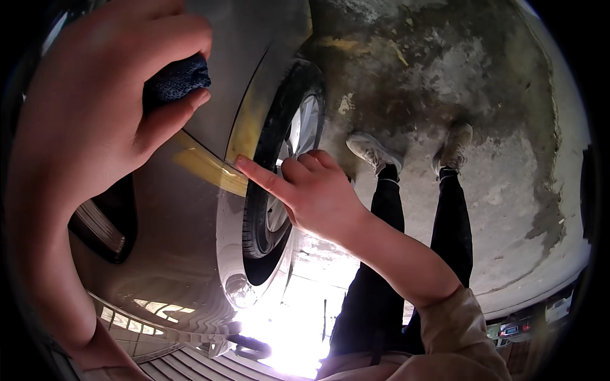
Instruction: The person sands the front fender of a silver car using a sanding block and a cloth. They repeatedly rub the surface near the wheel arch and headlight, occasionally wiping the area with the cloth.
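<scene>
At the upper left, my left hand (89,95) is closed around a dark blue, rough-textured pad (181,79) and holds it near the car's grey body panel (171,238). My right hand (321,193) points with its index finger stretched out and the other fingers loosely curled, holding nothing. That fingertip rests at the yellowish patch (210,168) beside the panel seam, just by the wheel arch. Another yellowish patch (249,130) runs along the arch edge. Behind the right hand is the wheel, with a black tyre (257,232) and silver spokes, partly covered by the hand.
A dark-edged lamp (105,228) sits in the car body at left. My shoes (375,152) stand on the stained concrete floor (438,76) at right. Bright light comes in at the bottom, near a slatted surface (184,365). Assorted things (527,330) lie at the lower right.
</scene>
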### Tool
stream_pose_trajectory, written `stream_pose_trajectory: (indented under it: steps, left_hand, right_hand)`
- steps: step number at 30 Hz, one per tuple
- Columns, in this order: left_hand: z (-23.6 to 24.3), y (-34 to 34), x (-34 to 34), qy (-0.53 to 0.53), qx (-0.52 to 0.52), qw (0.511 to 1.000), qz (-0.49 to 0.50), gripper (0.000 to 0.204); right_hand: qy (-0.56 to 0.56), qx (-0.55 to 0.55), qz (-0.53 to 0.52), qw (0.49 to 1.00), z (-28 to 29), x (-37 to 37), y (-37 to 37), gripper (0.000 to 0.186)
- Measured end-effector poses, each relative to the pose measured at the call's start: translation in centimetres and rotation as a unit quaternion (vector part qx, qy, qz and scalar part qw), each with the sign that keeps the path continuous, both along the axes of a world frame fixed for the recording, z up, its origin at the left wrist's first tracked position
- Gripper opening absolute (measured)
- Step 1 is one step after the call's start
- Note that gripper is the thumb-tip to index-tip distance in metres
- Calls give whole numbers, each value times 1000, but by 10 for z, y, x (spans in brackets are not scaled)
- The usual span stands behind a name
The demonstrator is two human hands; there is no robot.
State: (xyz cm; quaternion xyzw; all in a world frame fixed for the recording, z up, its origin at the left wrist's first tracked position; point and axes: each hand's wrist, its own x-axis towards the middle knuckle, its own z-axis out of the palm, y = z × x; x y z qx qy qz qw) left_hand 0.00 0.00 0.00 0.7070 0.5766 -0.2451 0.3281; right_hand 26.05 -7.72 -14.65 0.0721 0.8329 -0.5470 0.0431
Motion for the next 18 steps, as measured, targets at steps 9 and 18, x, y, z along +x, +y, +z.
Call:
stream_pose_trajectory:
  steps: [9, 18]
  left_hand:
    - [0, 2, 3, -7, 45, 999, -8, 27]
    - [3, 3, 1, 7, -8, 1000, 21, 26]
  right_hand:
    - [-20, 57, 33, 998, 6, 3, 33, 87]
    - [-76, 23, 44, 996, -2, 5, 22, 95]
